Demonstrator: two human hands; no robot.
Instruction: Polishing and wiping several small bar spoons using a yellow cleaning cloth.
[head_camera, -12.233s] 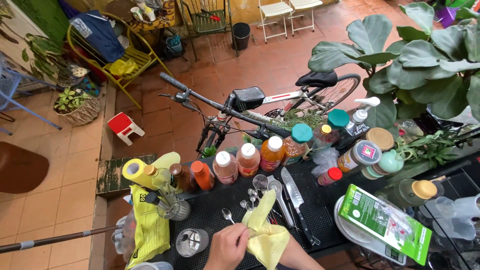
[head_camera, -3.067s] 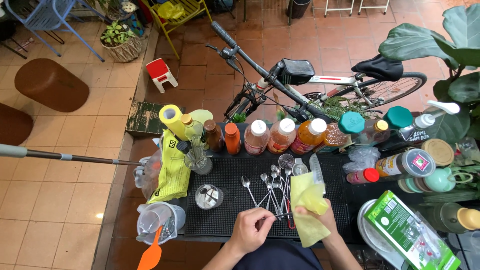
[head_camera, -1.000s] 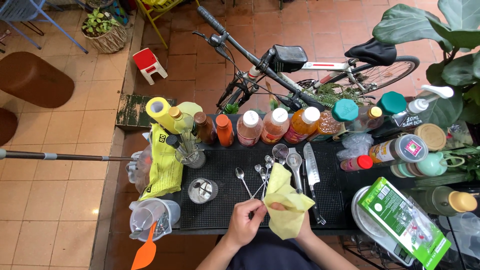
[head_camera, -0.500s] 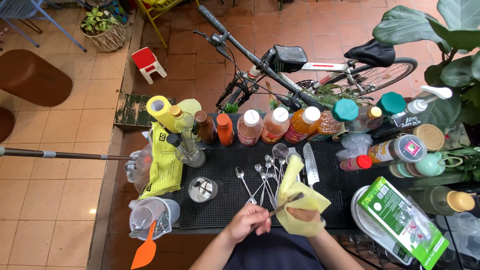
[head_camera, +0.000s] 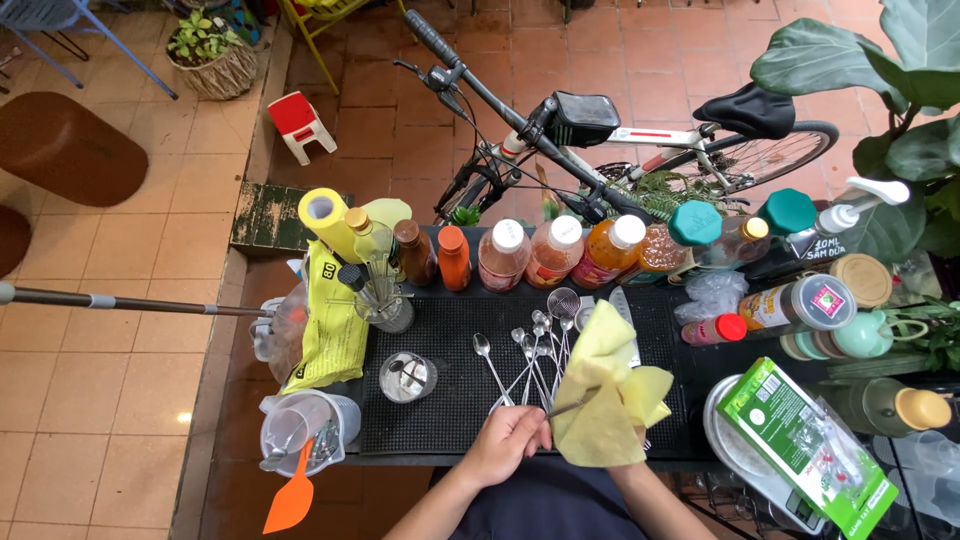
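Orange spatula (head_camera: 292, 497) pokes out of the clear jug (head_camera: 300, 430) at far left, by the yellow bag (head_camera: 330, 320) hanging off the surface's (head_camera: 440, 400) black mat. Moving along, spare spoons (head_camera: 525, 360) lie fanned on the mat, below the row of sauce bottles (head_camera: 560, 250). Your left hand (head_camera: 508, 440) is curled, fingers pinching a metal spoon handle (head_camera: 572, 405) whose other end runs into the yellow cloth (head_camera: 608, 395). Your right hand is buried under that cloth, so its grip cannot be told. Far right, a green carton (head_camera: 800, 440) lies on a round tray (head_camera: 725, 455).
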